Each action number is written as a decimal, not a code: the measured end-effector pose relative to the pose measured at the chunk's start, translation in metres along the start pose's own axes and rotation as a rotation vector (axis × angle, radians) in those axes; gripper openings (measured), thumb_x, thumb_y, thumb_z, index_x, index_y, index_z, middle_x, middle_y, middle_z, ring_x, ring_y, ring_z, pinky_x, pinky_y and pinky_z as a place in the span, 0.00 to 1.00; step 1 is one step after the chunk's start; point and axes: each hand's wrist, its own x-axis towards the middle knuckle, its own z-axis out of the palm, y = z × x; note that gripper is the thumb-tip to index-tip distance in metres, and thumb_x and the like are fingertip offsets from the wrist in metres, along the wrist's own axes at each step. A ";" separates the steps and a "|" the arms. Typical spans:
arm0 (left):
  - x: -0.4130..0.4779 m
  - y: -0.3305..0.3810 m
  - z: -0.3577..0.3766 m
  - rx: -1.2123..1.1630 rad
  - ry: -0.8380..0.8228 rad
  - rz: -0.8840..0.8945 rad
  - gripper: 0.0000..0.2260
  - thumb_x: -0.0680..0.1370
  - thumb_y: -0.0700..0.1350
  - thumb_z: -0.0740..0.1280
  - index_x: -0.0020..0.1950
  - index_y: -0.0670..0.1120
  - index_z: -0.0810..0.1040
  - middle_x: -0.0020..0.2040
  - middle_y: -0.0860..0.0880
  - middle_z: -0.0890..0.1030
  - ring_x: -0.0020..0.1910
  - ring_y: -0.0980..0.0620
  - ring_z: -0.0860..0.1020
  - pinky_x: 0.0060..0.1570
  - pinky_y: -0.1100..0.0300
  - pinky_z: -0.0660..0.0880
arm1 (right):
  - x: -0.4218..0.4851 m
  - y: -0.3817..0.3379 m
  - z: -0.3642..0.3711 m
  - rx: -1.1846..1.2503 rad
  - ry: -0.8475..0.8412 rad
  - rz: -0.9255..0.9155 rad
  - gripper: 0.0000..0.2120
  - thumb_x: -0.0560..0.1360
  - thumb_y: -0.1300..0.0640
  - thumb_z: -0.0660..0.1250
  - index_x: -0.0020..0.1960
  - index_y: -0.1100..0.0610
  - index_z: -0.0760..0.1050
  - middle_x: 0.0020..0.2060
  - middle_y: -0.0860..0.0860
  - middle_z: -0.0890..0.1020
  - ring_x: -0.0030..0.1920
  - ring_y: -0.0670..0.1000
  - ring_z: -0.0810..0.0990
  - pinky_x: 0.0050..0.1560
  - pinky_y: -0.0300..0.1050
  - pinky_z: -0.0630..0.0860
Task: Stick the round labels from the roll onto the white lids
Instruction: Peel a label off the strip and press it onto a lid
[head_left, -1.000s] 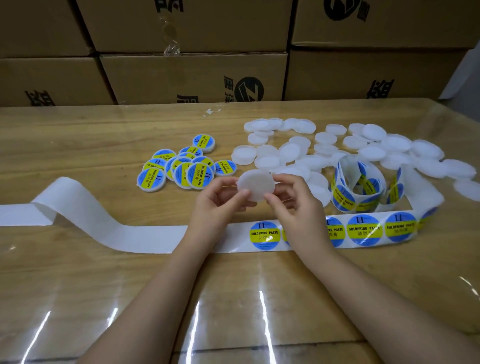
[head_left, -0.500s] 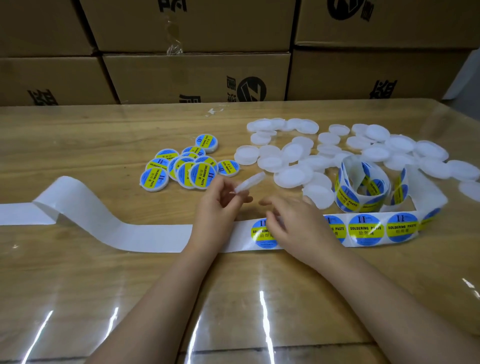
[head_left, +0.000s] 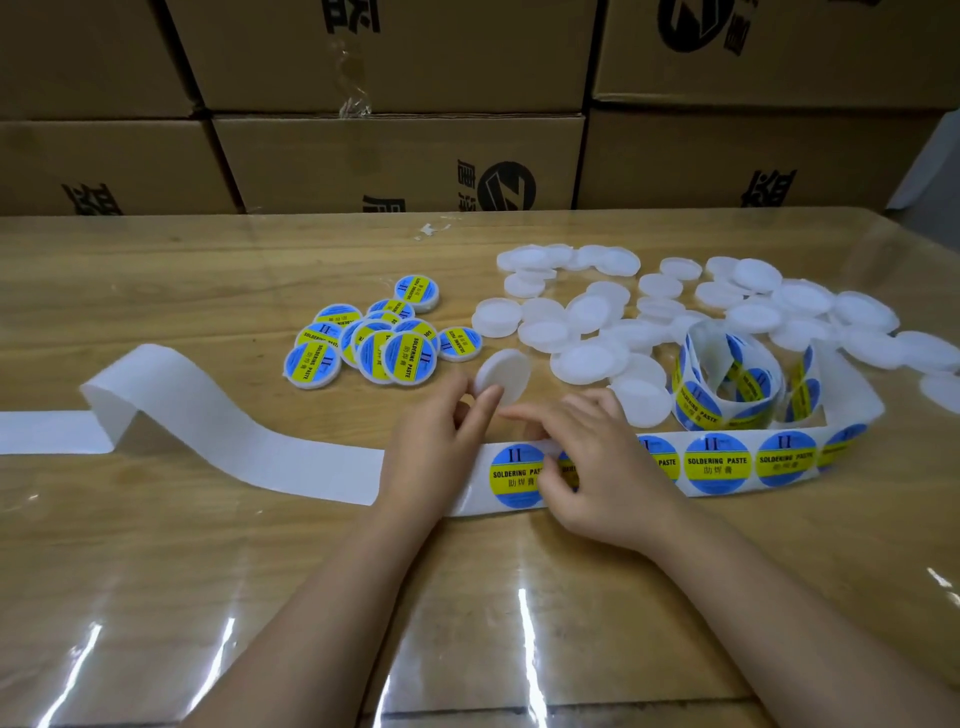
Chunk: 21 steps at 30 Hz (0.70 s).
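Change: right hand (head_left: 597, 467) has left the lid it shared 1.0 s ago and dropped onto the label strip (head_left: 727, 462); since 0.5 s ago the lid has turned from edge-on to face toward the camera.
Left hand (head_left: 441, 431): just behind the label strip's near end, thumb and fingers pinching the white lid (head_left: 506, 371) by its lower rim.
White lid: unlabelled, tilted upright, held clear of the table just behind the label strip.
Right hand: on top of the label strip, fingers bent down over the second label, thumb at the right edge of the first label (head_left: 514, 475). Can't tell if it has a label edge pinched or is only pressing.
First label: blue/yellow, reads SOLDERING PASTE, flat on the label strip between the two hands.
Coiled roll (head_left: 727, 379): loose loops behind the label strip's right part, joined to it.
Bare backing (head_left: 234, 431): white, runs left from the label strip, one hump, then off the frame edge.
Labelled lids (head_left: 374, 343): overlapping cluster behind the label strip, left of the hands.
Blank lids (head_left: 597, 317): scattered pile behind the label strip, spreading right past the coiled roll.
Table (head_left: 156, 545): wood, glossy clear cover, under the label strip.
Cardboard boxes (head_left: 395, 156): stacked wall far behind the label strip.
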 end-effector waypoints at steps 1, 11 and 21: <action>0.000 0.000 0.000 -0.006 -0.019 -0.015 0.10 0.77 0.55 0.64 0.36 0.58 0.69 0.26 0.58 0.73 0.26 0.58 0.69 0.30 0.64 0.65 | 0.000 0.001 0.000 -0.006 -0.003 0.015 0.25 0.67 0.64 0.62 0.62 0.52 0.75 0.40 0.43 0.76 0.44 0.47 0.74 0.57 0.48 0.65; 0.001 0.006 -0.002 -0.045 -0.229 -0.045 0.10 0.77 0.52 0.64 0.35 0.58 0.71 0.33 0.57 0.80 0.34 0.55 0.77 0.39 0.51 0.73 | 0.002 0.001 0.004 0.041 0.039 -0.118 0.20 0.68 0.65 0.67 0.58 0.51 0.77 0.48 0.34 0.72 0.47 0.40 0.69 0.55 0.45 0.65; 0.001 0.003 0.000 -0.006 -0.221 -0.062 0.12 0.77 0.53 0.64 0.34 0.56 0.69 0.25 0.58 0.72 0.27 0.57 0.67 0.32 0.55 0.65 | 0.002 0.003 0.007 0.021 0.084 -0.185 0.15 0.68 0.67 0.71 0.50 0.51 0.82 0.44 0.45 0.79 0.47 0.44 0.75 0.50 0.44 0.69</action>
